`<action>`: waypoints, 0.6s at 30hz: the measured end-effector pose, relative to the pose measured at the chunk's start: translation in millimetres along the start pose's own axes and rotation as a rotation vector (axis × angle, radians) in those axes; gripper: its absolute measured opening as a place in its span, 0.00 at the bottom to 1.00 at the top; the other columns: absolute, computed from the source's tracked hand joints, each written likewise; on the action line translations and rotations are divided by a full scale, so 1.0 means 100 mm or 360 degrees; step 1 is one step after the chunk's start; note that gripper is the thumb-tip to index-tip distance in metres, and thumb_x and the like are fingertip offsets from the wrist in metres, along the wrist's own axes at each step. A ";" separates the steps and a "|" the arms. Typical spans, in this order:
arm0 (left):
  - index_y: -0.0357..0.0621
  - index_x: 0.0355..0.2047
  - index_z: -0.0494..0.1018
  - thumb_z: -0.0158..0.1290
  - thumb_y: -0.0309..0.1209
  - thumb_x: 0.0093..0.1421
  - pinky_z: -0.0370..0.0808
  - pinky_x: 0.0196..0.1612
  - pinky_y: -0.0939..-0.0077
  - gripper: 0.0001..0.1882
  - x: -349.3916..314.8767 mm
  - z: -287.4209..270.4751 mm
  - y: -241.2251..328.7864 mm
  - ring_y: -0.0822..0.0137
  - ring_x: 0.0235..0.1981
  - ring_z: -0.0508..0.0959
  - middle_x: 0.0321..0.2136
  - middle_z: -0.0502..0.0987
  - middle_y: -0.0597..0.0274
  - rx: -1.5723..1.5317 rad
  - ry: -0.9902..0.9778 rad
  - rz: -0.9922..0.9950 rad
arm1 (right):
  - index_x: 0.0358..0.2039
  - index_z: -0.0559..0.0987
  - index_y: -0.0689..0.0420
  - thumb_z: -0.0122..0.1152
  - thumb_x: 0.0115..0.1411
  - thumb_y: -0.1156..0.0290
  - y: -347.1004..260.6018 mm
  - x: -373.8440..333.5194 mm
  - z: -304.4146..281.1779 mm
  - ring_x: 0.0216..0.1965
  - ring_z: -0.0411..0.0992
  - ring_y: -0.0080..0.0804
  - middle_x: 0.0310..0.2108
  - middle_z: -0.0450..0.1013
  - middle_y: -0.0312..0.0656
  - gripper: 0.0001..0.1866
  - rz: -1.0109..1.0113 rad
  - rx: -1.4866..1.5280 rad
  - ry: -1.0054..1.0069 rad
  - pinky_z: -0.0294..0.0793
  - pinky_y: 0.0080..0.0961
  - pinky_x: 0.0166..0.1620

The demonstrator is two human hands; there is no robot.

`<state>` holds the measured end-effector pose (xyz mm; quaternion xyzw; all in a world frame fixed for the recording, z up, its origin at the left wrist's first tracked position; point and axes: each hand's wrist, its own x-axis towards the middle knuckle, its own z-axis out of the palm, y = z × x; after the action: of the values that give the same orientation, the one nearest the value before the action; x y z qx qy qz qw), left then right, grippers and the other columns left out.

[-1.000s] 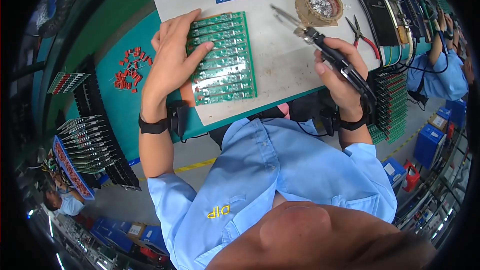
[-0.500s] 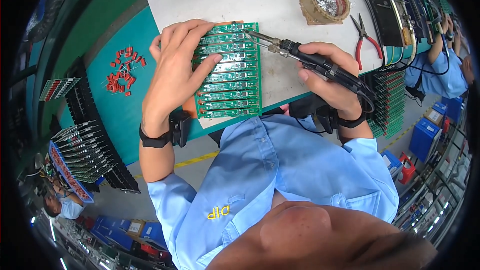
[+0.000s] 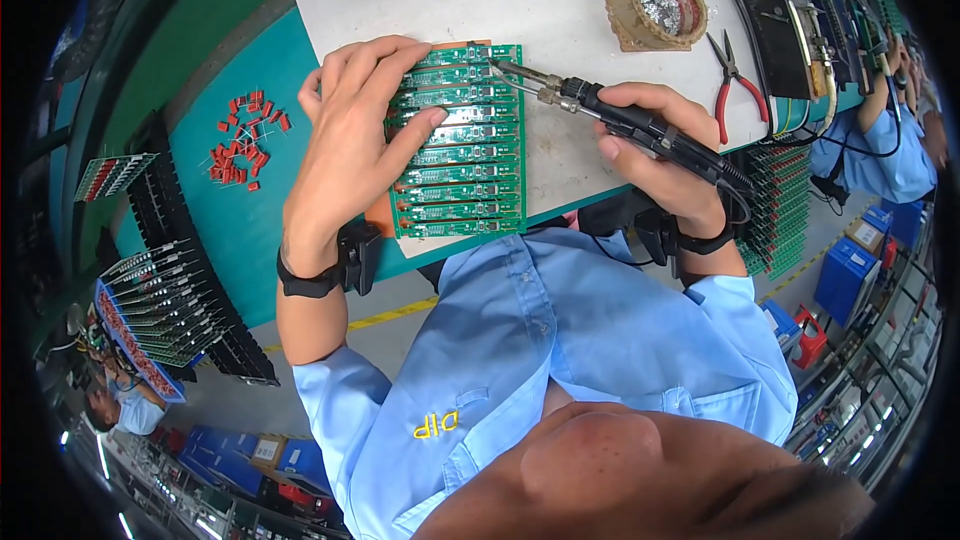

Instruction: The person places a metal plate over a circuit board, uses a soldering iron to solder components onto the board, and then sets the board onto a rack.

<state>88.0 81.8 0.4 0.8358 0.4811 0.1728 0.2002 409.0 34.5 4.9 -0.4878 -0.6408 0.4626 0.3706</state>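
My left hand [image 3: 355, 130] lies flat on a green panel of circuit boards [image 3: 470, 155], fingers spread over its left half, pressing it to the white bench mat [image 3: 560, 15]. My right hand [image 3: 655, 155] grips a black-handled soldering iron [image 3: 600, 110]. Its metal tip reaches left and touches the panel's upper right corner. A black cable runs from the iron back past my right wrist.
A round tip-cleaner pot [image 3: 655, 5] and red-handled cutters [image 3: 728, 85] lie beyond the iron. Loose red components [image 3: 245, 135] sit on the teal surface at left. Racks of boards [image 3: 170, 305] stand at lower left, and more at right [image 3: 780, 210]. Another person in blue [image 3: 880, 145] works at far right.
The soldering iron swung from the right of the mat across to the panel, and its tip now rests on the top corner. My left hand stayed on the panel.
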 end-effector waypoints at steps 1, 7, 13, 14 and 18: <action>0.45 0.60 0.75 0.66 0.35 0.61 0.54 0.67 0.55 0.27 0.00 0.00 0.00 0.55 0.63 0.68 0.60 0.75 0.61 -0.0020 0.0001 0.0002 | 0.52 0.81 0.66 0.72 0.56 0.81 0.00 0.00 0.00 0.43 0.82 0.26 0.42 0.83 0.44 0.21 -0.0003 0.0002 -0.0004 0.81 0.22 0.50; 0.44 0.60 0.75 0.66 0.35 0.61 0.54 0.67 0.54 0.27 0.00 0.00 0.00 0.55 0.62 0.68 0.59 0.74 0.60 -0.0029 0.0007 0.0006 | 0.52 0.81 0.66 0.72 0.56 0.81 -0.02 0.00 -0.01 0.43 0.82 0.26 0.42 0.83 0.44 0.21 0.0003 0.0013 -0.0009 0.81 0.22 0.49; 0.43 0.60 0.76 0.68 0.37 0.59 0.56 0.66 0.56 0.29 0.01 0.00 0.00 0.54 0.63 0.68 0.60 0.74 0.59 -0.0016 0.0053 -0.0028 | 0.52 0.80 0.66 0.72 0.56 0.81 -0.01 -0.02 -0.02 0.43 0.82 0.26 0.42 0.83 0.44 0.22 -0.0005 0.0014 0.0021 0.81 0.22 0.49; 0.42 0.59 0.76 0.68 0.37 0.58 0.56 0.66 0.56 0.29 0.01 0.00 -0.01 0.54 0.63 0.68 0.60 0.73 0.59 -0.0021 0.0075 -0.0038 | 0.52 0.80 0.66 0.72 0.56 0.81 -0.01 -0.04 -0.04 0.43 0.82 0.26 0.42 0.82 0.44 0.21 0.0005 0.0017 0.0049 0.81 0.22 0.49; 0.42 0.58 0.76 0.70 0.40 0.57 0.56 0.66 0.56 0.31 0.01 0.02 -0.06 0.54 0.63 0.68 0.60 0.73 0.58 0.0099 0.0068 -0.0027 | 0.53 0.79 0.67 0.71 0.58 0.80 0.02 -0.20 -0.18 0.42 0.82 0.28 0.42 0.82 0.45 0.22 -0.0009 0.0049 0.0212 0.81 0.24 0.50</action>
<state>84.5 84.7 -4.2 0.8336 0.4976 0.1739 0.1651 431.1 19.1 7.5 -0.5101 -0.6089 0.4378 0.4212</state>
